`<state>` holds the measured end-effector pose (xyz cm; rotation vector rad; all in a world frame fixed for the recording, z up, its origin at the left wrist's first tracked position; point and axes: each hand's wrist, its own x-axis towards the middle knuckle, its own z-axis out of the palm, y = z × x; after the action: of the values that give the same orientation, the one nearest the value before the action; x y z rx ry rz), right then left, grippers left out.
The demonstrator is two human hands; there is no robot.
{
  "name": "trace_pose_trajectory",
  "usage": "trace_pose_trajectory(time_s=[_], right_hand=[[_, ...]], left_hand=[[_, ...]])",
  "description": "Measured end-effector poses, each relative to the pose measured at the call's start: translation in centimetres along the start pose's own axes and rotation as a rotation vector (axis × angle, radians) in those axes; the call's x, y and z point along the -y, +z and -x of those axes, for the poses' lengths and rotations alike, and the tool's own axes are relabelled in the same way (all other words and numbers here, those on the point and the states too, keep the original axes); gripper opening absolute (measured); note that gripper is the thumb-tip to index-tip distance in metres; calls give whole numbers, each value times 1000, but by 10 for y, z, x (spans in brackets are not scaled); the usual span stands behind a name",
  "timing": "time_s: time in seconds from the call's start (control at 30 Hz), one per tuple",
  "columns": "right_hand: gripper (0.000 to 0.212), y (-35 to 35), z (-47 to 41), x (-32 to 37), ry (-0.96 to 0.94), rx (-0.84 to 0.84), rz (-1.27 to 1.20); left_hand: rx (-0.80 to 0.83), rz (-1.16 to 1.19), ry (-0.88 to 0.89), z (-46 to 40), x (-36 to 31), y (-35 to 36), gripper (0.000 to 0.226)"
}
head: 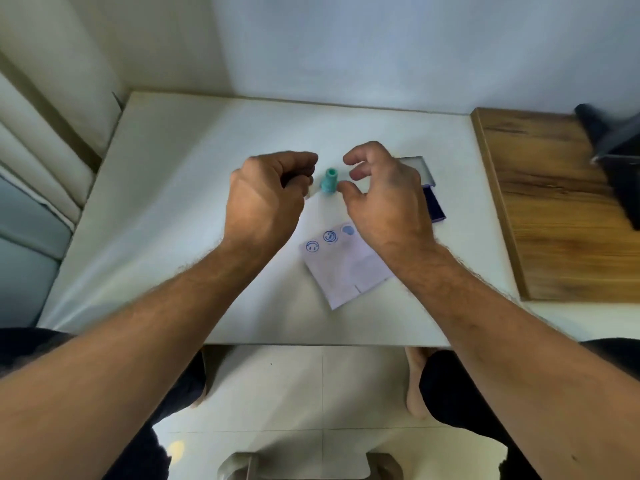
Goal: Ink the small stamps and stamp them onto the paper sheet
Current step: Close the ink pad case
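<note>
A small teal stamp (328,181) stands upright on the white table (173,202), between my two hands. My right hand (384,199) hovers just right of it with fingers spread and curved; the thumb tip is close to the stamp, and nothing is in the hand. My left hand (270,199) is curled shut just left of the stamp, and a small pale piece (309,192) shows at its fingertips. The paper sheet (346,271) lies nearer to me and carries three blue prints along its far edge. The blue ink pad (433,202) is partly hidden behind my right hand.
A wooden board (554,209) lies along the right side of the table, with a dark object (620,157) at its far right end. The wall stands right behind the table. My knees and the tiled floor show below the table's front edge.
</note>
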<state>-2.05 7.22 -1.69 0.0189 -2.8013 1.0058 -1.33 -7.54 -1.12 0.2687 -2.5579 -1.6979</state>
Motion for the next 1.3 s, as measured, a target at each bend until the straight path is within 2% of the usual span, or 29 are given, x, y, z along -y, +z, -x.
trace_pose_trajectory(time_s=[0.23,0.4,0.57,0.73,1.0,1.3], right_hand=[[30,-54,24,-31,98,-23,2],[38,-55,23,-60,184,2,29],[53,-49,7,-81,221,64,96],[78,-38,2,-94,272,78,175],[100,-29,4,-102,303,68,148],[108,-25,0,-97,311,106,136]], left_hand=[[95,-116,64,30,-22,23,31],[160,-231,120,23,-34,38,29],[178,-300,98,-12,-46,59,25],[223,-433,139,-49,-43,97,26],[369,-700,148,-82,-29,123,44],[296,-806,201,-86,-22,125,40]])
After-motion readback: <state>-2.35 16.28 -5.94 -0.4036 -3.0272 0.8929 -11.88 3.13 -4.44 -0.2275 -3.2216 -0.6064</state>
